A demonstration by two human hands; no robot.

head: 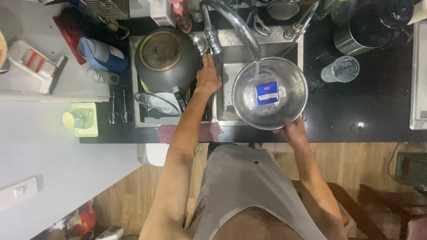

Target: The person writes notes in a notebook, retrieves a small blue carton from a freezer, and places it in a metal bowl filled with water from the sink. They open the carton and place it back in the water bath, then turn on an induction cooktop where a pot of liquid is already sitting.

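Observation:
My right hand grips the near rim of a steel bowl held over the sink, under the curved faucet spout. Water runs into the bowl, where a small blue and white carton lies. My left hand reaches to the faucet base, its fingers at the handle. Beside my left hand, an upturned dark wok rests over dishes in the left basin.
A black counter holds a clear glass and a dark pot at right. Left of the sink stand a blue jug, a small bottle, whisk beaters and a green soap dispenser. A wooden floor lies below.

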